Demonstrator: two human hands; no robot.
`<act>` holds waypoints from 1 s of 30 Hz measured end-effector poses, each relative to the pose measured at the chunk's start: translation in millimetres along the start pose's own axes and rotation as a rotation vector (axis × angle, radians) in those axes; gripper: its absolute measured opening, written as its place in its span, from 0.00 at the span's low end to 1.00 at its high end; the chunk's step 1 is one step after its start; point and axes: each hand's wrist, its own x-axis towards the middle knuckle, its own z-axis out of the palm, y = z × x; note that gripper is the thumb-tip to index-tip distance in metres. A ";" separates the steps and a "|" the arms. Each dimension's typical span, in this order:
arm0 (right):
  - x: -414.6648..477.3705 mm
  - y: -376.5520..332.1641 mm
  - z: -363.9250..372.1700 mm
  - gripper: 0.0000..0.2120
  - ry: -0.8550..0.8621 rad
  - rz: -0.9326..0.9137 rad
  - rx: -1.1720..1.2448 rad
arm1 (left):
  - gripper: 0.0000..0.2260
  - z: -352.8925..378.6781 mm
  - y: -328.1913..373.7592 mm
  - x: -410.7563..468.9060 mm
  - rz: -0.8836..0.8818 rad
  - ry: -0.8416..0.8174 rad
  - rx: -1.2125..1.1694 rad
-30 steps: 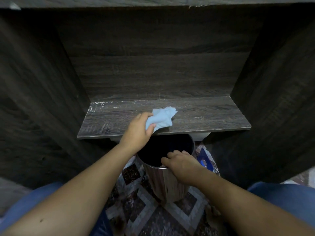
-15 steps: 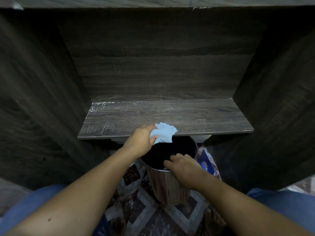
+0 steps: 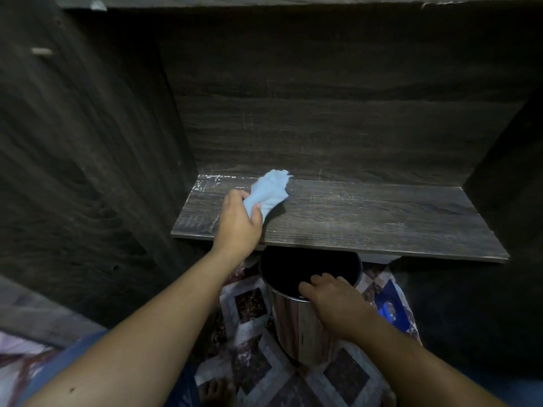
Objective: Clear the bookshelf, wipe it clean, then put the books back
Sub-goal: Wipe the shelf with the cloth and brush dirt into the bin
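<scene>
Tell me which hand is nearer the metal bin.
Right. The right hand grips the metal bin at its near rim; the left hand is up on the shelf, holding the blue cloth, clear of the bin.

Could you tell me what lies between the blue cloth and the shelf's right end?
Nothing: the head view shows bare shelf right of the cloth.

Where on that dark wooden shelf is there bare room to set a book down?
The dark wooden shelf is bare from the light blue cloth to the right side wall. The left hand gripping the cloth crowds its left part; below, the right hand holds the shiny metal bin.
</scene>
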 end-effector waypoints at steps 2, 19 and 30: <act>10.9 -4.1 2.1 0.19 -0.040 -0.002 0.032 | 0.09 -7.7 -14.2 10.1 -0.051 0.110 0.061; 47.0 -15.7 15.7 0.18 0.002 -0.033 0.048 | 0.14 -5.3 -95.5 69.1 -0.186 -0.019 0.831; 43.0 -10.9 30.0 0.23 0.158 -0.094 -0.044 | 0.15 -1.3 -68.3 74.2 -0.305 -0.116 0.582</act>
